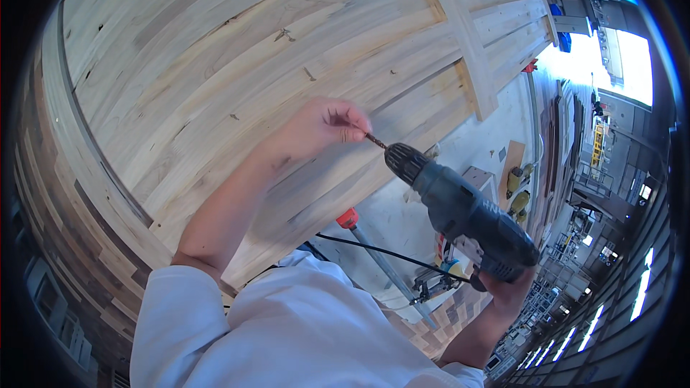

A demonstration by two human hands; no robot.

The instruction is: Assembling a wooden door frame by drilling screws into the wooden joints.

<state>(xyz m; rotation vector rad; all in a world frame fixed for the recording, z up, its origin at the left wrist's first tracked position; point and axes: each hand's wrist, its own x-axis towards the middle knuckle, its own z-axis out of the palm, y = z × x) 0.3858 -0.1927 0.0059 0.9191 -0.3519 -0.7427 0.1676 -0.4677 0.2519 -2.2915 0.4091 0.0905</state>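
My right hand (507, 282) grips the handle of a dark corded power drill (474, 215), whose chuck points up and to the left. A thin brown drill bit (375, 141) sticks out of the chuck. The fingertips of my left hand (336, 123) are pinched closed around the tip of that bit. Both hands are held above the near edge of a large pale wooden panel (215, 100) made of joined boards with knots and dark cracks.
Wooden battens (460, 36) lie across the panel's right part. Beside it, a red-ended metal clamp bar (374, 251) crosses a pale surface, where yellow-green tools (517, 190) lie. The drill's black cord (388, 253) runs leftward toward my shirt. Stacked long boards stand farther right.
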